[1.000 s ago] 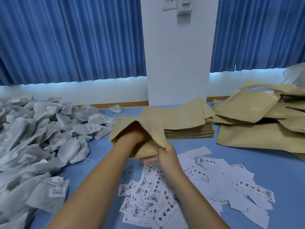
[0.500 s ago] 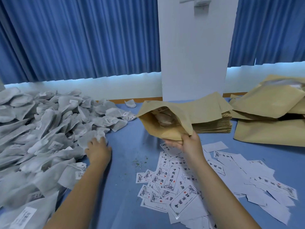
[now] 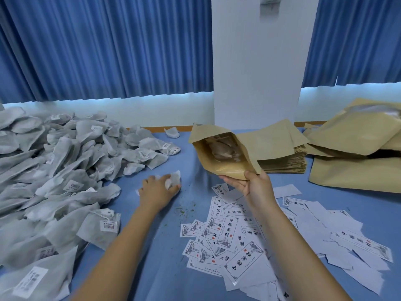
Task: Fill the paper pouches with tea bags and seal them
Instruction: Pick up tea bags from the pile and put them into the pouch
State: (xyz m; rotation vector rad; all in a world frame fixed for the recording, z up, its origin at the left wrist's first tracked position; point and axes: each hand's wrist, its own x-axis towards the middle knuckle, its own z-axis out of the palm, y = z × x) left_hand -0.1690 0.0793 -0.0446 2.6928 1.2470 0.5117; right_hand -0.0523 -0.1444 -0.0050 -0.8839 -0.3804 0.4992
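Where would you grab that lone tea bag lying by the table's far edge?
Probably from above, pinching the raised edge of the lone tea bag. It lies apart from the tea bag pile on the blue table, and looks curled upward, so an edge stands free.

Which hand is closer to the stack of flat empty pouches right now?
Right. The right hand, gripping the open pouch, sits just in front of the left end of the stack. The left hand is farther left, gripping tea bags beside the pile.
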